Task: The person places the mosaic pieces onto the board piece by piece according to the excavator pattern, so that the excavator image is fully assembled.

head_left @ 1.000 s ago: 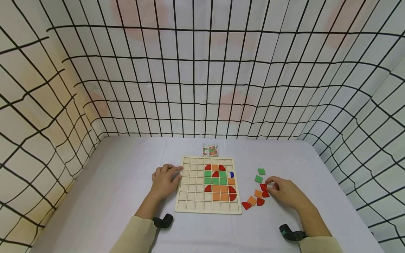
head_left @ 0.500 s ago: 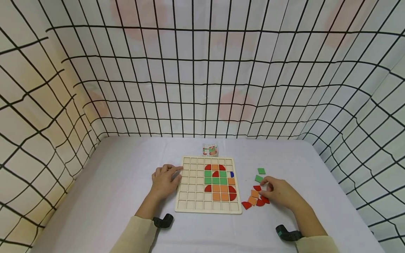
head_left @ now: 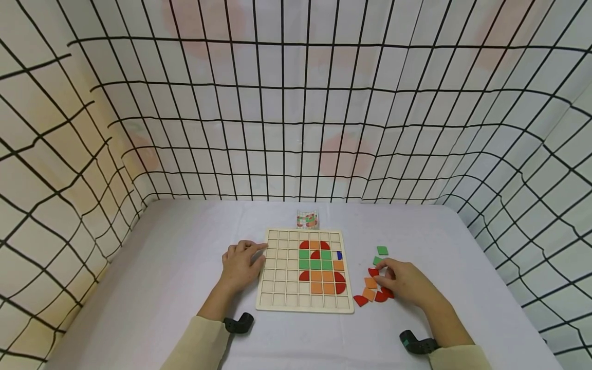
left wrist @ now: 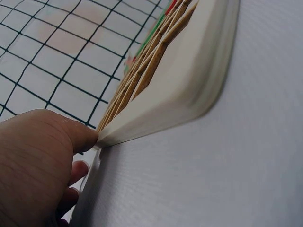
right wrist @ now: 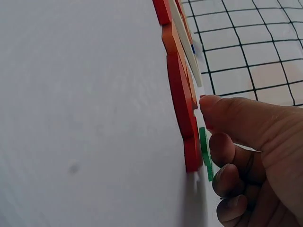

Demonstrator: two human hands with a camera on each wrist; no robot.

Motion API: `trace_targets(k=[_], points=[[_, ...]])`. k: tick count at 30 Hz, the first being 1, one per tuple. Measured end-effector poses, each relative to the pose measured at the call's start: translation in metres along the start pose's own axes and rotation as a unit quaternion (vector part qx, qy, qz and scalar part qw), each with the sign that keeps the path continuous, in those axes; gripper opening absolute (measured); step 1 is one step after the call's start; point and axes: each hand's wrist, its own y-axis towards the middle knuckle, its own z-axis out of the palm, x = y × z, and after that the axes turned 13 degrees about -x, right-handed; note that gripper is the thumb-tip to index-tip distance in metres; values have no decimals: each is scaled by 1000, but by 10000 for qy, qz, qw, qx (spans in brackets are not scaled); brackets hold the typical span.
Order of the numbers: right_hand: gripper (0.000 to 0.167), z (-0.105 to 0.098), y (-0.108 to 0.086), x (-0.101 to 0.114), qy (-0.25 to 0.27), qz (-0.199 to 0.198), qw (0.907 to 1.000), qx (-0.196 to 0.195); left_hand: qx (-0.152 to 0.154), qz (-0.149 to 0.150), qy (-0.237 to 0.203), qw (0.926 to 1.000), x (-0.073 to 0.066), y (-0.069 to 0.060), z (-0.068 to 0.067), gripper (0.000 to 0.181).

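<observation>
A pale wooden grid board [head_left: 279,303] lies flat on the white cloth, with red, orange, green and blue tiles in its right half. My left hand [head_left: 237,264] rests beside its left edge; thumb and index fingertip touch the rim. In the left wrist view, the thumb [left wrist: 80,135] meets the board's side wall [left wrist: 156,125]. To the right of the board, my right hand [head_left: 404,280] pinches a red quarter-circle tile [head_left: 373,272] between thumb and index finger. In the right wrist view, the thumb [right wrist: 222,111] covers most of that tile.
Around the right hand lie green tiles [head_left: 382,250], orange tiles [head_left: 369,294] and other red quarter-circles [head_left: 361,300]. A small patterned card [head_left: 307,219] stands behind the board. Black wire mesh [head_left: 305,123] closes off the back and both sides.
My right hand has moved left, toward the board, and the red quarter-circle has come with it. An orange tile nearby has shifted left too. The left hand and board stay put.
</observation>
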Motion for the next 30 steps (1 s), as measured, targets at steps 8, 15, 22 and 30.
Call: trace_targets(k=[8, 15, 22, 30], points=[[29, 3, -2, 23, 107, -276, 9995, 81, 15, -9, -11, 10000, 0, 0, 0, 36], [27, 8, -3, 48, 73, -426, 9988, 217, 22, -23, -18, 10000, -1, 0, -1, 36], [24, 13, -4, 67, 218, -721, 9968, 256, 18, -7, -4, 10000, -2, -1, -1, 36], [22, 29, -3, 89, 167, -1418, 9892, 338, 21, -4, 37, 10000, -3, 0, -2, 36]])
